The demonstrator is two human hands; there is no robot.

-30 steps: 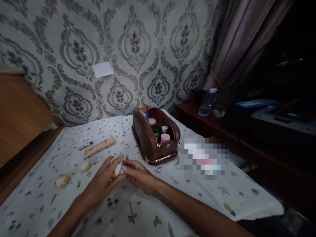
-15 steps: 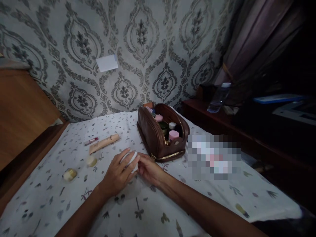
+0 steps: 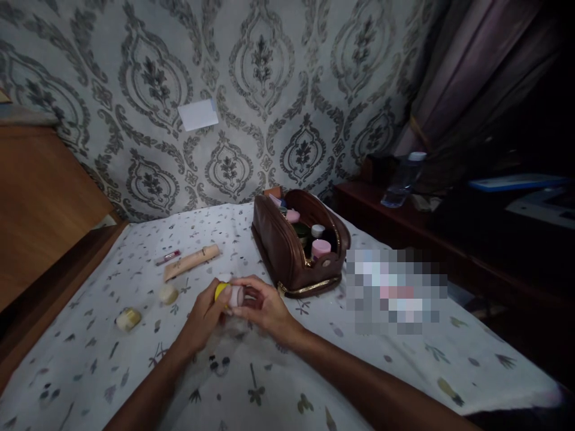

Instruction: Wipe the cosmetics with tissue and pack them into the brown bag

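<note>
A small round jar [image 3: 237,296], pale with a yellow end, is held sideways between my two hands above the patterned white sheet. My left hand [image 3: 201,320] is closed around its yellow end. My right hand [image 3: 268,306] grips the pale end between thumb and fingers. Just behind the hands stands an open brown cosmetic bag [image 3: 278,239]; inside are a pink-lidded jar [image 3: 321,248], a white cap [image 3: 318,230] and other items. Left of the hands lie a beige squeeze tube [image 3: 191,262], a slim lip gloss tube [image 3: 168,258] and two small cream-and-yellow jars, one nearer [image 3: 128,319] and one farther [image 3: 168,294].
The sheet [image 3: 251,383] meets a wooden panel [image 3: 49,197] at left and a patterned wall [image 3: 224,78] behind. A pixelated patch [image 3: 395,293] hides things right of the bag. A clear bottle [image 3: 402,182] stands on the dark red ledge [image 3: 359,200].
The jar has turned in my hands: its white face showed before, and its yellow end shows now. My right hand has opened wider around it. The view has shifted slightly.
</note>
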